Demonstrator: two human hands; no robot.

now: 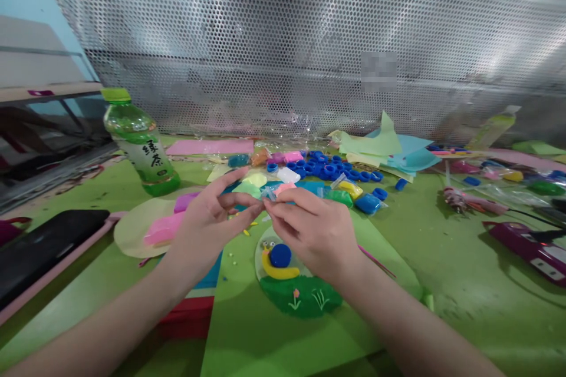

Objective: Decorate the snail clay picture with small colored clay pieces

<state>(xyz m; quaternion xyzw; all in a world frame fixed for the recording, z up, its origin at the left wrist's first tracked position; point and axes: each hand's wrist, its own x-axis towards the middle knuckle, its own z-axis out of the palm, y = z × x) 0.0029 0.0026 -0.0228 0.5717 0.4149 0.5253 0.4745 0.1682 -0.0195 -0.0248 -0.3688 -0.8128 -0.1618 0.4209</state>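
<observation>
Fingers of left hand [201, 221] and right hand [317, 228] met near tips; could not tell whether clamped on anything. Blue-shelled snail [280, 256] lay below, over green sheet [252, 336].

A green-capped bottle [140, 144] of green tea stands at the left of a green table [446, 241], a flat black device [57, 247] lying nearer the camera. Blue rings [326, 171] lie heaped beside loose paper [375, 144] before a perforated metal panel [230, 41]. At right, a maroon power strip [515, 241] lies in front of a second, pale-capped bottle [493, 129].
</observation>
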